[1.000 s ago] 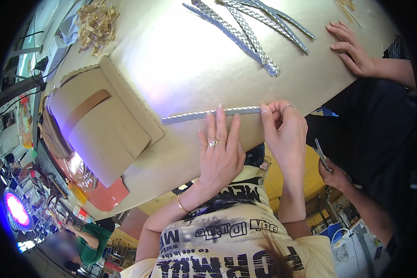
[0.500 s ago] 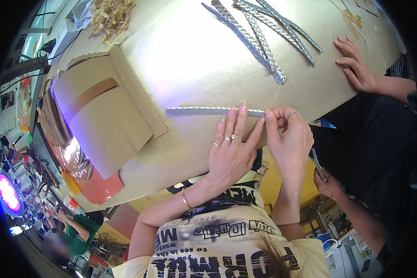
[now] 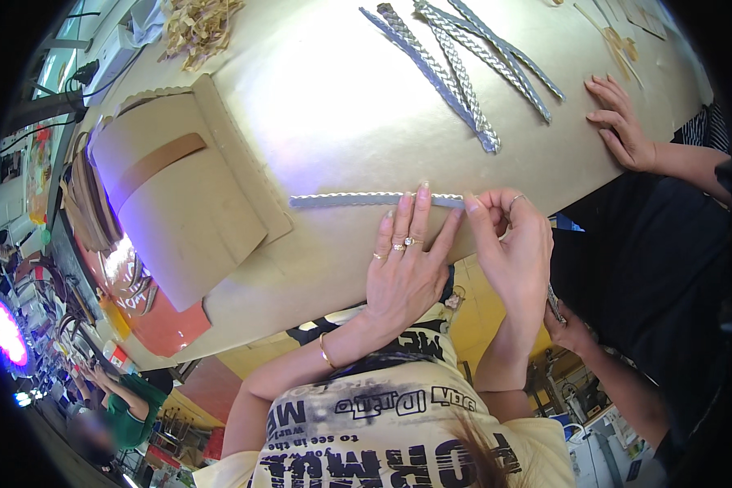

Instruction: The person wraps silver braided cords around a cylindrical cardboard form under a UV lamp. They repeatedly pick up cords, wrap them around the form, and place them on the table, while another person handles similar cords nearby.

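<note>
A narrow braided strap, silvery along its far edge and grey along its near one, lies crosswise on the table in front of me. My left hand rests flat on it with fingers stretched out, the fingertips pressing the strap to the surface. At the strap's right end, my right hand pinches the tip between thumb and forefinger. More braided straps in silver and grey lie in a loose fan beyond my hands.
Left of the strap stands a stack of tan leather panels, with a red-orange sheet below it. Crumpled tan scraps lie at the far left. On the right, a co-worker's hand rests on the table; their other hand holds a braided strip.
My hands keep their places on the strap, with hardly any shift. The co-worker's lower hand has moved slightly.
</note>
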`<state>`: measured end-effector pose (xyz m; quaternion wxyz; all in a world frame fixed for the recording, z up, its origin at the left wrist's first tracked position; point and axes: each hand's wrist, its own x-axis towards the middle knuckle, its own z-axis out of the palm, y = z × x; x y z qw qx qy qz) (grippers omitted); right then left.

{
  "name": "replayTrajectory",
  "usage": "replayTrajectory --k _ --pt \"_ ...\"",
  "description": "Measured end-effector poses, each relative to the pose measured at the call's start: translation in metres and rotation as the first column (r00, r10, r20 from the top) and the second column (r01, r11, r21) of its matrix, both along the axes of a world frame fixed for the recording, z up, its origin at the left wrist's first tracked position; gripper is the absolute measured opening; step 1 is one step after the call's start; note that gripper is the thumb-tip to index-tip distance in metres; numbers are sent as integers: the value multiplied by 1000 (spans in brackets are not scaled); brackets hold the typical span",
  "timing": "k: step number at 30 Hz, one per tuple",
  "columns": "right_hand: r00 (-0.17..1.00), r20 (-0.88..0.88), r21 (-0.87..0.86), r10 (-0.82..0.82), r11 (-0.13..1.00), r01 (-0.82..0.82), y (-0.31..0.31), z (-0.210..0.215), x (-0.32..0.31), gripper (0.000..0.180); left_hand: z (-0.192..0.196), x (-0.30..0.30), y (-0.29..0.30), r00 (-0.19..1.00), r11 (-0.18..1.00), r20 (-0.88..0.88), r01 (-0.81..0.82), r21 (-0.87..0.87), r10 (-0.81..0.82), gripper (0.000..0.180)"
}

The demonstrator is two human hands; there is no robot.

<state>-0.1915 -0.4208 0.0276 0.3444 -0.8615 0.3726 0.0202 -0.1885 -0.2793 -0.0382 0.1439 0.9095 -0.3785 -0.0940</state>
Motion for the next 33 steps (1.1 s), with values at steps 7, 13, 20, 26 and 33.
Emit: replayTrajectory --k 7,13,20,26,33 --pt "999 -29 67 -39 997 41 -3 -10 -2 22 3 -1 -1 1000 1000 -18 -9 6 9 55" --pt "999 16 19 -43 999 42 1 -19 -6 21 3 1 -1 999 999 30 11 34 -12 59" --pt "999 39 -3 -33 999 33 2 -21 -6 20 5 2 -1 1000 999 24 16 52 -17 58" --pt "998 54 -35 -27 999 29 4 -22 -7 18 6 2 -1 1000 998 10 19 58 -20 56" --pt "998 57 -53 -13 998 16 7 -25 -11 17 9 0 1 1000 998 13 28 54 -28 56"
